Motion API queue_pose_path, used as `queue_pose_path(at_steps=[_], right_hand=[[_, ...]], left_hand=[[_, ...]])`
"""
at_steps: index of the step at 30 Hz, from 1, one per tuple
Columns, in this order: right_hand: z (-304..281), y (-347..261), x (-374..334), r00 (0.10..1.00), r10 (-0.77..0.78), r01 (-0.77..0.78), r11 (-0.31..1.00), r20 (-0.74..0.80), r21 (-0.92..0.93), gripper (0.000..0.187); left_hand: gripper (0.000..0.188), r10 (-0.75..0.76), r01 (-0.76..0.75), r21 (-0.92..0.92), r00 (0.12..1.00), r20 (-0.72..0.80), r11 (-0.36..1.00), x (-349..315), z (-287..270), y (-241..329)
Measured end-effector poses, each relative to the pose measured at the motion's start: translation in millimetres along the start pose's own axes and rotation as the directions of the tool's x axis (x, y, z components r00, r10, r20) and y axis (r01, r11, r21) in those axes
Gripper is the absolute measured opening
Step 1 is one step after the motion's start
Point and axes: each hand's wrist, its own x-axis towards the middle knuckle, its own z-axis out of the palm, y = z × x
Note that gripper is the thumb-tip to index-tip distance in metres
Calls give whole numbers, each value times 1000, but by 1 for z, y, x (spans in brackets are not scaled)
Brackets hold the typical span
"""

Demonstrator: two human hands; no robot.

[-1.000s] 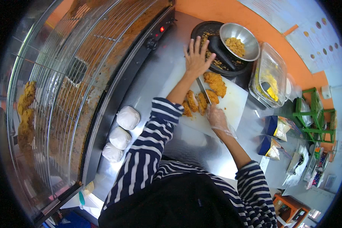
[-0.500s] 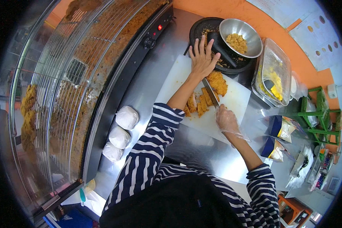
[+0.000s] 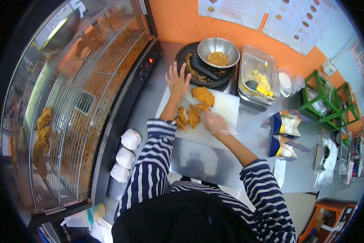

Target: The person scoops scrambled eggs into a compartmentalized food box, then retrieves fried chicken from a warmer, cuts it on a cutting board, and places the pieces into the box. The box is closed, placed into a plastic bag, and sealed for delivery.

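Well, your white cutting board (image 3: 225,106) sits on the shiny metal table (image 3: 218,162), and the fried food is on it. One big golden piece (image 3: 203,96) lies near the far edge of the board. Cut strips (image 3: 188,116) lie close together on the board's near left part.

Your right hand (image 3: 215,122), in a clear thin glove, is over the right part of the board, with its fingers closed around the knife handle. The knife blade (image 3: 193,105) points up and left across the board, between the big piece and the strips. Your left hand (image 3: 176,83) is bare and holds nothing. It is open with its fingers spread, over the board's far left corner. You can't tell from here if it touches the tip of the blade.

Just past the board's far edge is a round black stone dish (image 3: 225,79) with a black grinder (image 3: 203,68) and a metal bowl (image 3: 230,50) of brown crumbs (image 3: 217,59) on it. A clear tub (image 3: 250,58) with yellow food (image 3: 263,87) sits past the board's far right corner. Two dark blue boxes (image 3: 276,124) are to the right of the board. Three round white bundles (image 3: 125,158) sit to the board's near left, beside a food case (image 3: 80,121) with wire racks.
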Motion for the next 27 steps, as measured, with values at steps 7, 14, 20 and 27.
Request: queue_pose_path(at_steps=[7, 14, 20, 27], right_hand=[[-30, 43, 30, 988, -70, 46, 983, -134, -177, 34], [-3, 71, 74, 888, -267, 217, 961, -374, -171, 49], [-6, 45, 46, 798, -238, 294, 956, -553, 12, 51], [9, -6, -11, 971, 51, 34, 937, -233, 348, 73]], left_hand=[[79, -344, 461, -219, 841, 418, 860, -86, -117, -14], [106, 103, 95, -252, 734, 671, 963, -123, -125, -20], [92, 194, 93, -388, 744, 639, 917, -125, -111, -15], [78, 81, 107, -331, 858, 507, 938, -142, -132, 2]])
